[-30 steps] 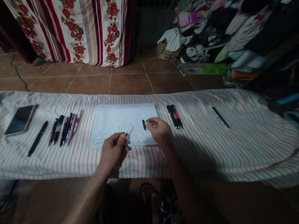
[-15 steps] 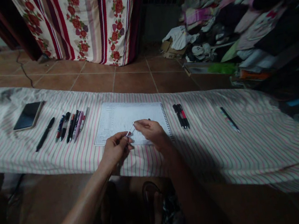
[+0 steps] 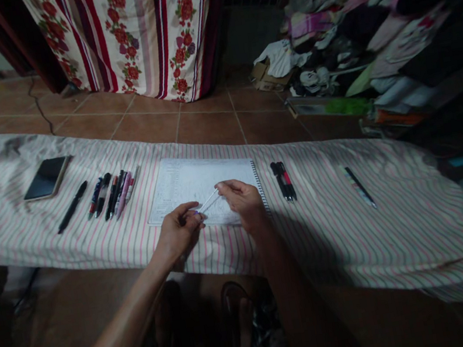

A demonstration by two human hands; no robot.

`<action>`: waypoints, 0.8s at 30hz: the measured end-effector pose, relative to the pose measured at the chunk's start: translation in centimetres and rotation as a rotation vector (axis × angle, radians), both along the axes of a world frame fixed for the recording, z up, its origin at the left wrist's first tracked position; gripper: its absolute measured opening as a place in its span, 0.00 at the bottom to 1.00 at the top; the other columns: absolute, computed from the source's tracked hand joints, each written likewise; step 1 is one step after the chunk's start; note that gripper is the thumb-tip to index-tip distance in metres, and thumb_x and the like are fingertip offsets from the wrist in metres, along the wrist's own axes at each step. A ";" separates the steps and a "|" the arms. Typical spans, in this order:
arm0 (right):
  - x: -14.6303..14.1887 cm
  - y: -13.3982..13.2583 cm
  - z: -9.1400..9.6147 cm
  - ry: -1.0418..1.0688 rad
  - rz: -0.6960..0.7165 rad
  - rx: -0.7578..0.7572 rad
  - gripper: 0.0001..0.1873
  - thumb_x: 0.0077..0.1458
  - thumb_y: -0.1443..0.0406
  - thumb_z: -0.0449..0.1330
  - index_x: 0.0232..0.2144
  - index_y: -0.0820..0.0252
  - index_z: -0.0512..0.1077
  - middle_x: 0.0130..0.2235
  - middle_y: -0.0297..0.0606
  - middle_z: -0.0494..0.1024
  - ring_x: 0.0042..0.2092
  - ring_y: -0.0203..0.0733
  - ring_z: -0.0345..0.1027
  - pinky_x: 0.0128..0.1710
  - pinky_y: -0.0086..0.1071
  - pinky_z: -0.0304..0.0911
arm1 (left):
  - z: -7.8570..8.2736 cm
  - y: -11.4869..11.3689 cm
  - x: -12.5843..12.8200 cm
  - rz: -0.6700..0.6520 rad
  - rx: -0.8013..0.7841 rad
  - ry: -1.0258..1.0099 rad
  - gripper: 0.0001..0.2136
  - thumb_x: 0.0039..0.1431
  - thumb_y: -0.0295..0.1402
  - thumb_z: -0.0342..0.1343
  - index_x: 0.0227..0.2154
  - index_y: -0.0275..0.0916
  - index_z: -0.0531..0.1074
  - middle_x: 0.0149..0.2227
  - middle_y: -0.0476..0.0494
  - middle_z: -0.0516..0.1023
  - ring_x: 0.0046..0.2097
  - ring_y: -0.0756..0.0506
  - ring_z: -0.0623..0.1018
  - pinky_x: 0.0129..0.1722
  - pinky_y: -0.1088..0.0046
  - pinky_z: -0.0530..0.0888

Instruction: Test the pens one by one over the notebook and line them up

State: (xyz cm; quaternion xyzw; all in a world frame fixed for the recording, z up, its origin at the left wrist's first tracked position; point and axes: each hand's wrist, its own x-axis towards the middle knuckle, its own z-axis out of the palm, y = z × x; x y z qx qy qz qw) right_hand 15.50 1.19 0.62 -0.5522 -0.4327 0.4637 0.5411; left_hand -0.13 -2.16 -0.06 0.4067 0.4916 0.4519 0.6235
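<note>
My left hand point(image 3: 181, 230) and my right hand point(image 3: 241, 198) meet over the near edge of a spiral notebook point(image 3: 197, 182) lying on a striped cloth. Between them runs a thin pale pen point(image 3: 208, 201). The left hand pinches its near end and the right hand's fingers are closed on its far end. The black cap seen earlier by the right hand is hidden now.
Several pens point(image 3: 112, 187) lie in a row left of the notebook, one black pen point(image 3: 72, 207) apart, and a phone point(image 3: 45, 178) farther left. Two pens point(image 3: 282, 181) lie right of the notebook, another pen point(image 3: 359, 187) farther right. Clothes are piled at the back right, a floral curtain behind.
My right hand moved left from beside the small black cap on the notebook to the tip of the pen that my left hand holds. The view shifted slightly.
</note>
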 end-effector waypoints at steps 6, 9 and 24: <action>-0.3 -0.3 0.0 -0.002 -0.003 -0.005 0.18 0.39 0.53 0.63 0.27 0.63 0.73 0.24 0.34 0.72 0.21 0.29 0.55 0.18 0.26 0.47 | -0.1 0.1 0.2 0.003 0.009 -0.002 0.18 0.43 0.34 0.61 0.39 0.34 0.70 0.29 0.47 0.77 0.30 0.50 0.76 0.36 0.72 0.71; -0.7 -0.5 0.0 -0.020 0.018 -0.012 0.17 0.39 0.54 0.63 0.26 0.63 0.74 0.24 0.33 0.72 0.21 0.29 0.56 0.18 0.25 0.48 | 0.1 0.1 0.3 0.023 0.014 -0.017 0.18 0.41 0.34 0.62 0.38 0.34 0.71 0.29 0.47 0.77 0.31 0.49 0.76 0.36 0.71 0.71; -1.6 -0.8 -0.2 0.060 0.022 -0.001 0.15 0.41 0.55 0.62 0.25 0.62 0.74 0.23 0.32 0.71 0.20 0.28 0.54 0.19 0.26 0.48 | 0.9 0.0 1.0 0.054 0.030 0.000 0.15 0.39 0.36 0.63 0.32 0.34 0.72 0.27 0.46 0.78 0.28 0.50 0.75 0.32 0.73 0.70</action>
